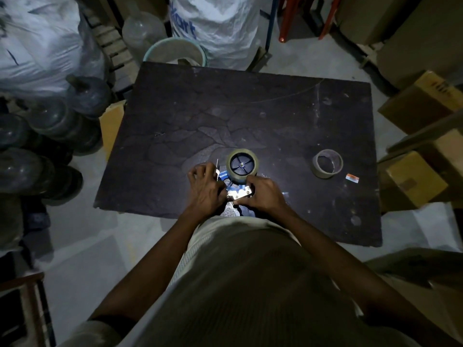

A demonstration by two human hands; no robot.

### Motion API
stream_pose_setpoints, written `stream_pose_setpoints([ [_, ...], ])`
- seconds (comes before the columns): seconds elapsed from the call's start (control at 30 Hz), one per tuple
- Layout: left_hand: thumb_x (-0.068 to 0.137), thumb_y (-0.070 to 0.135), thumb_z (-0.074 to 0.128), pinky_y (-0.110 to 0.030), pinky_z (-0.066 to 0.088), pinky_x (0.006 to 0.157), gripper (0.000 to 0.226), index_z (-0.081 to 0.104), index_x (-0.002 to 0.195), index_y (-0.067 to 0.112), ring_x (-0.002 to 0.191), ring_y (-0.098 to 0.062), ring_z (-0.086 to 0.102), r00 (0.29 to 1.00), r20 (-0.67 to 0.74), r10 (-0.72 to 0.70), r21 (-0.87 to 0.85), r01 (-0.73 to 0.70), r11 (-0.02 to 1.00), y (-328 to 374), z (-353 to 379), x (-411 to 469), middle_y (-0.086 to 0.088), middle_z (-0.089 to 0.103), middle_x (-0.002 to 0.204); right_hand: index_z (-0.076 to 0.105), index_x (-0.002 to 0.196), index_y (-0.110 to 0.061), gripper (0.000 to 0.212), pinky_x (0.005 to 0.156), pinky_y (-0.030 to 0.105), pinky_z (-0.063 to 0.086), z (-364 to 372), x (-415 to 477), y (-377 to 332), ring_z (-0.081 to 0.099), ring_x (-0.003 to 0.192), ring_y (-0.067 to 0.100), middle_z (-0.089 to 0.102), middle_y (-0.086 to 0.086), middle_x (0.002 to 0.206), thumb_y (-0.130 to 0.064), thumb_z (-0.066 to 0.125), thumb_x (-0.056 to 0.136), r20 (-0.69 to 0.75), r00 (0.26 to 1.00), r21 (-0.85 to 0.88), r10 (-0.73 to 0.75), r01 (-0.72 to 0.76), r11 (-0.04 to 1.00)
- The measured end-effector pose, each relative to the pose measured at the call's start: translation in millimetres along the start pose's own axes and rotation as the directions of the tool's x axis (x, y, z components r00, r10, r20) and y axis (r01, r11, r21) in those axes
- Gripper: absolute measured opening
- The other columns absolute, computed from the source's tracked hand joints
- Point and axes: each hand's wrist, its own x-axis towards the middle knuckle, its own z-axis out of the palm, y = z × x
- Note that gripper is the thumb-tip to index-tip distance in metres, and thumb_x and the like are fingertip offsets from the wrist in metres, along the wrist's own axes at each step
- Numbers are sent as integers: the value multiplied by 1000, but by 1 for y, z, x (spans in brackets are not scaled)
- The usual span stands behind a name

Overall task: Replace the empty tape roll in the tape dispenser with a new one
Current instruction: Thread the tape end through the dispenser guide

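Note:
A blue tape dispenser (231,187) lies on its side near the front edge of the dark table (225,108). A brownish tape roll (242,166) sits on its dark spoked hub. My left hand (205,189) grips the dispenser's left end by the metal blade. My right hand (263,194) holds its lower right part at the shiny metal plate. An empty-looking cardboard tape core (327,163) stands on the table to the right, apart from both hands.
A small orange-and-white label (352,178) lies right of the core. Large water jugs (50,126) crowd the floor on the left, white sacks (218,23) and a bucket (175,53) stand behind the table, and cardboard boxes (421,101) are stacked on the right.

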Motion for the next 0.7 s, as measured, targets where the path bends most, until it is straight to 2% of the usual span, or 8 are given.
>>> stream_pose_setpoints([
  [0.07, 85, 44, 58, -46, 33, 90, 26, 76, 82, 25, 107, -30, 41, 1000, -14, 1, -14, -1, 1000, 0, 0, -2, -5, 46, 110, 68, 95, -17, 57, 60, 30, 27, -2, 2, -2, 49, 72, 17, 58, -4, 78, -57, 89, 62, 30, 999, -21, 23, -22, 1000],
  [0.2, 87, 43, 58, -46, 35, 88, 25, 75, 81, 26, 105, -27, 39, 999, -39, 24, -11, -25, 1000, -1, 1, -4, -4, 46, 110, 67, 90, -14, 62, 63, 38, 42, -2, 8, -3, 60, 74, 24, 67, 4, 80, -64, 87, 59, 91, 994, -41, 55, -52, 998],
  [0.3, 87, 43, 58, -46, 35, 87, 25, 75, 79, 25, 104, -27, 40, 999, -43, 29, -9, -30, 1000, -2, 3, -4, -4, 46, 110, 68, 92, -14, 64, 66, 39, 47, -2, 11, -3, 62, 75, 25, 70, 6, 82, -65, 87, 58, 106, 993, -48, 48, -43, 998],
  [0.47, 84, 37, 67, -44, 32, 86, 16, 75, 77, 26, 104, -26, 36, 996, -86, 35, -80, -42, 996, -5, 5, -6, -6, 49, 109, 54, 78, -20, 59, 60, 37, 39, -4, 13, -4, 59, 73, 24, 67, 3, 78, -63, 89, 56, 132, 988, -52, 82, -75, 996],
  [0.6, 81, 37, 69, -42, 29, 85, 14, 76, 77, 25, 103, -26, 37, 995, -101, 17, -102, -27, 994, -6, 6, -7, -4, 44, 107, 50, 77, -27, 57, 57, 32, 30, -6, 11, -7, 56, 70, 22, 66, 3, 76, -60, 91, 56, 120, 990, -20, 73, -72, 997],
  [0.7, 82, 37, 67, -43, 29, 85, 15, 76, 78, 26, 102, -26, 37, 994, -106, -1, -126, -12, 992, -6, 5, -6, -4, 42, 105, 53, 75, -21, 59, 56, 34, 35, -3, 12, -5, 56, 69, 24, 65, 4, 75, -62, 90, 55, 109, 990, -2, 88, -89, 996],
])
